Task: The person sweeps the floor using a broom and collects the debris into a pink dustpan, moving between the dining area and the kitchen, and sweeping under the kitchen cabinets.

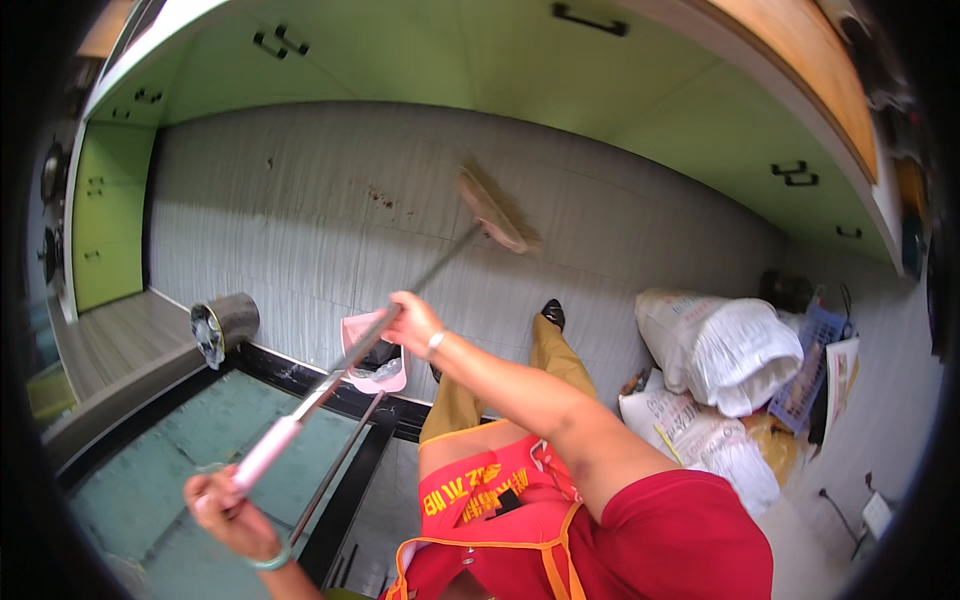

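A broom with a pink handle grip (266,454) and a metal pole slants across the view. My left hand (229,510) is closed around the top end of the grip. Farther down, my right hand (411,324) grasps the pole. The broom head (495,214), pale pink with light bristles, is slightly blurred against the grey floor. Dark crumbs (381,197) lie on the floor to its left. Below my right hand is a pink dustpan (394,379) holding dark and clear plastic. Its thin rod handle (337,465) runs down past my left wrist.
Green cabinets (450,60) with black handles curve along the far side. A trash bin (240,319) with a bag liner stands at left, beside a black-framed glass panel (300,427). White woven sacks (705,345) and a purple plastic basket (810,352) crowd the right.
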